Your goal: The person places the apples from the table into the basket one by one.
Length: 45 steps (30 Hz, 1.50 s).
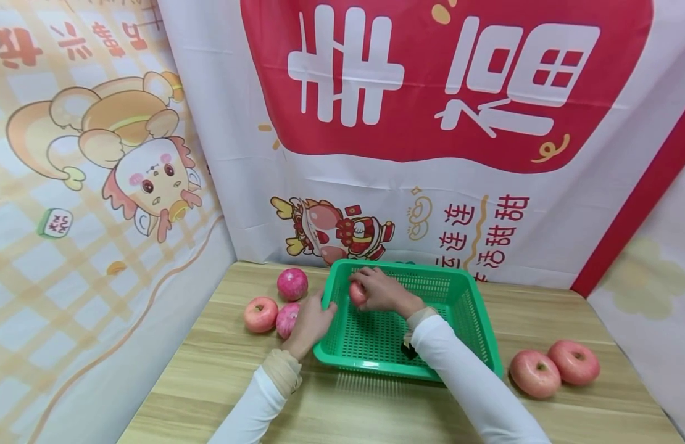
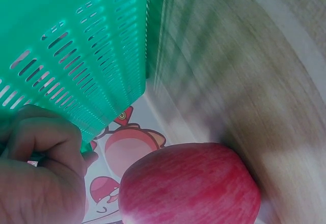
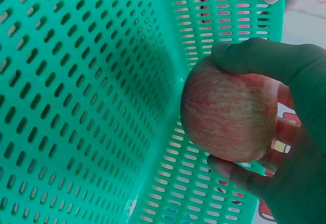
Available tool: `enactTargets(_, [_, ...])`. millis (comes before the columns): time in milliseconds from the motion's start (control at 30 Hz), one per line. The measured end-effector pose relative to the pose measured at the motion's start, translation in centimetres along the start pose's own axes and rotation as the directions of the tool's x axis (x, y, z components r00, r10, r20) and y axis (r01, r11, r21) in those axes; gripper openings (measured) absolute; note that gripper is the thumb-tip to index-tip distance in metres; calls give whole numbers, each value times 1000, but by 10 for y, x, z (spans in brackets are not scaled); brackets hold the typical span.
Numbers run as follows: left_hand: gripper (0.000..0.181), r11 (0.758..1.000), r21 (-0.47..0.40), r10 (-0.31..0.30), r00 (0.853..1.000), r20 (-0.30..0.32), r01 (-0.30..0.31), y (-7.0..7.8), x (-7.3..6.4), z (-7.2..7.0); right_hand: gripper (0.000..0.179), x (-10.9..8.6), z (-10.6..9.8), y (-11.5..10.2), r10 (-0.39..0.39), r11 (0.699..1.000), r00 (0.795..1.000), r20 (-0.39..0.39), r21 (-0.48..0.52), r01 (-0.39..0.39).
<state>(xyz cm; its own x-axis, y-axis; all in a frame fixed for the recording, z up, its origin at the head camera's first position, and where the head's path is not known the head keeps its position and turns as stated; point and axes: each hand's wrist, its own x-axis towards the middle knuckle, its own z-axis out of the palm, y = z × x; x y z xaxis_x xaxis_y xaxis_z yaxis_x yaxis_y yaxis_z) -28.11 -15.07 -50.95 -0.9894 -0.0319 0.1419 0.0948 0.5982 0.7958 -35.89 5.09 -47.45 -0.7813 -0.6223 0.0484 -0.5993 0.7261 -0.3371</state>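
A green plastic basket (image 1: 489,333) with slotted walls stands on the wooden table. My right hand (image 1: 380,290) holds a pinkish-red apple (image 3: 229,112) inside it, near the far left corner; thumb and fingers curl round the fruit in the right wrist view. The apple is above the slotted floor or close to it; I cannot tell whether it touches. My left hand (image 1: 311,319) grips the basket's left rim, its fingers (image 2: 48,137) bent over the edge. Beside that hand lies a deep-pink, streaked round fruit (image 2: 191,188), partly hidden by the hand in the head view.
Left of the basket are another deep-pink fruit (image 1: 292,284) and a paler apple (image 1: 261,314). Two more apples, one nearer (image 1: 535,374) and one farther right (image 1: 574,362), sit to the basket's right. A printed cloth (image 1: 220,123) hangs behind the table (image 1: 187,376).
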Motion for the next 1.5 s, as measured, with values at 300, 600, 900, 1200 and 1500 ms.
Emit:
enactTargets(300, [47,1000,15,16,1000,-3,-16,-1,1,0,74,4,7,0,-7,1000,999,31,-24,8])
enactTargets(600, [49,1000,-11,-5,1000,10,5,1,1,-1,76,5,12,-1,5,1000,998,58,-26,-4])
enactTargets(900, [46,1000,-23,3,1000,16,-2,-1,2,0,76,6,15,-3,12,1000,996,87,-16,-10])
enactTargets(1200, [46,1000,-21,-13,1000,14,14,1,-1,-1,74,6,20,-2,21,999,993,117,-39,-16])
enactTargets(1500, [47,1000,-21,-18,1000,14,18,2,-2,-2,72,4,17,-5,9,998,993,119,-58,-2])
